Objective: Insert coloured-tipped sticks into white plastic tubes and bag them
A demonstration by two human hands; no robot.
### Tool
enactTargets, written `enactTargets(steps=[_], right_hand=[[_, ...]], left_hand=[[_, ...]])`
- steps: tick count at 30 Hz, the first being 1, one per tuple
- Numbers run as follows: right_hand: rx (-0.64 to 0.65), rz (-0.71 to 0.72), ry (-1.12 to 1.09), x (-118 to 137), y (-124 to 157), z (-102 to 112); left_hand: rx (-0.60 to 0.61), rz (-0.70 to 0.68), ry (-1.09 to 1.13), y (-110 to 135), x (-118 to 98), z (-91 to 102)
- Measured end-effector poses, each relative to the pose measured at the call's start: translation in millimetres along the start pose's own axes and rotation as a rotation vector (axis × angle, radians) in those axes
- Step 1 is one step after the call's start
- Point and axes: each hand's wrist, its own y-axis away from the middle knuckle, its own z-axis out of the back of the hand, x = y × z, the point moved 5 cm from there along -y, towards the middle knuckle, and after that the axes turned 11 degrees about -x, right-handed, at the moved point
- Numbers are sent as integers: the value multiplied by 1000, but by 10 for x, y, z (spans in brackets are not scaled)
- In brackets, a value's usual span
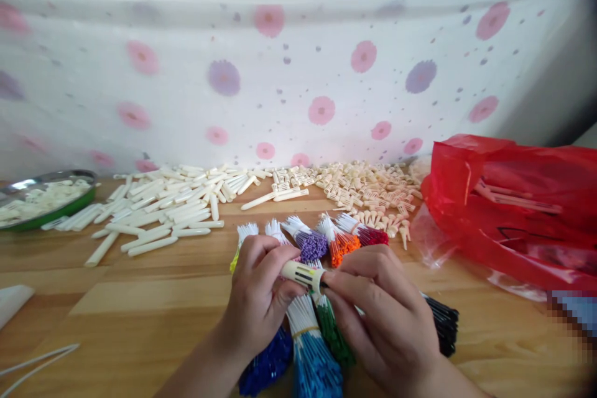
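You hold 1 slotted pen barrel [302, 273] above the middle of the wooden table [140, 298], tilted slightly down toward your right. Your left hand [254, 292] is closed around its left end; your right hand [389, 305] makes a narrow pinch at the other end, where a small dark bit shows, but I cannot tell whether the fingertips grip it. The step in hand seems to be fine work at this end, and the next move calls for a steady left hand and exact alignment of the right fingertips. Under and around your hands I count 9 bundles of thin sticks: 1 yellow [245, 236], 1 pinkish [277, 231], 1 purple [311, 245], 1 orange [344, 245], 1 dark red [372, 234], 1 dark blue [265, 360], 1 light blue [314, 357], 1 green [333, 333] and 1 black [442, 320]. Toward the far edge lie white tubes [186, 199] and small slotted parts [368, 183], too many for counting, between 1 green dish [79, 204] at the left and 1 red bag [452, 193] at the right.
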Motion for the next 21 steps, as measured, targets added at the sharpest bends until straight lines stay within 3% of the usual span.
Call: enactTargets(steps=[4,11,21], right_hand=[[29,-81,-15,-92,-4,-39],[156,-353,-151,-260,65,-116],[45,-704,-490,-297,232,-237]], left_hand=[[-36,-48,-95,-7,-4,14],[-83,-119,-200,-6,-28,0],[-121,-34,-189,-14,49,10]])
